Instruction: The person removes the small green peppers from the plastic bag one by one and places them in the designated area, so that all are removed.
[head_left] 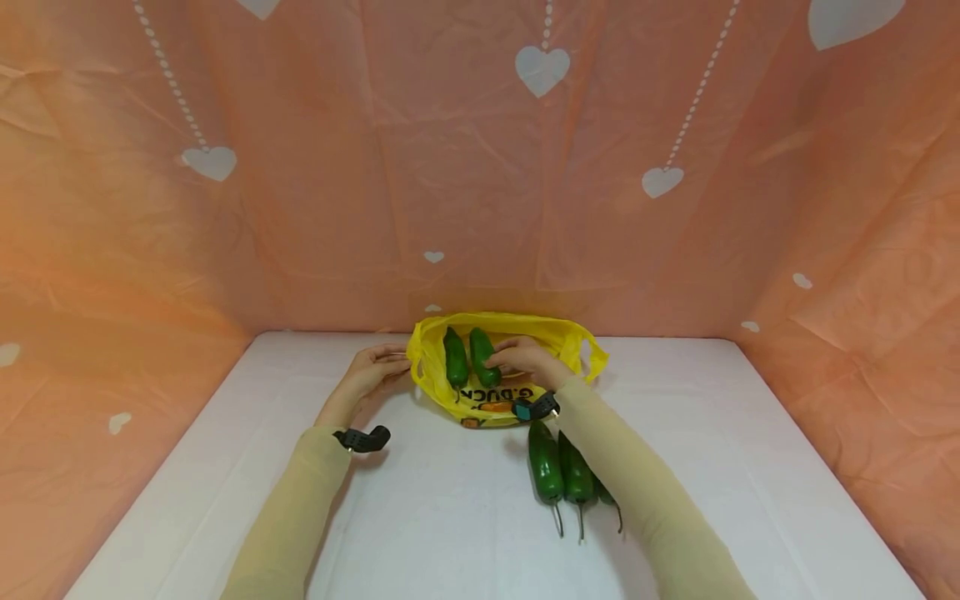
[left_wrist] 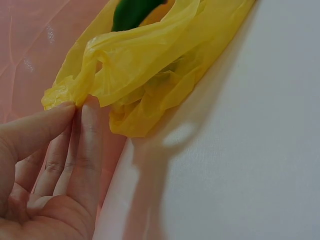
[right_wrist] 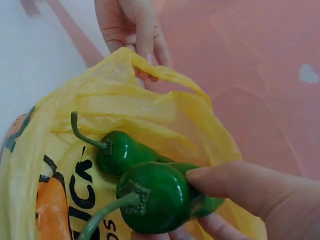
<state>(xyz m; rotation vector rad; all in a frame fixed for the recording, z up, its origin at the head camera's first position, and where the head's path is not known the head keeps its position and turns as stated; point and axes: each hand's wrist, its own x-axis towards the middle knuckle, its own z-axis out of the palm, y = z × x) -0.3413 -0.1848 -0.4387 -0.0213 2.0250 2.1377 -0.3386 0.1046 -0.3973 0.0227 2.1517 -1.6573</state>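
A yellow plastic bag [head_left: 551, 329] with dark lettering lies at the back of the table, its mouth spread. My left hand [head_left: 372, 371] pinches the bag's left handle between thumb and fingertips, as the left wrist view shows up close. Over the bag's mouth, my right hand [head_left: 525, 358] grips a green pepper [right_wrist: 152, 195], thumb on top and fingers underneath. Beside it a second green pepper [right_wrist: 122, 152] lies in the bag, its curved stem pointing up. Several more green peppers [head_left: 545, 467] rest on the table in front of the bag, partly hidden by my right sleeve.
The white table [head_left: 435, 517] is enclosed by pink-orange sheeting [head_left: 465, 167] with white hearts, which rises right behind the bag. The bag's right handle loop [head_left: 597, 358] stands loose. A dark band sits on each wrist.
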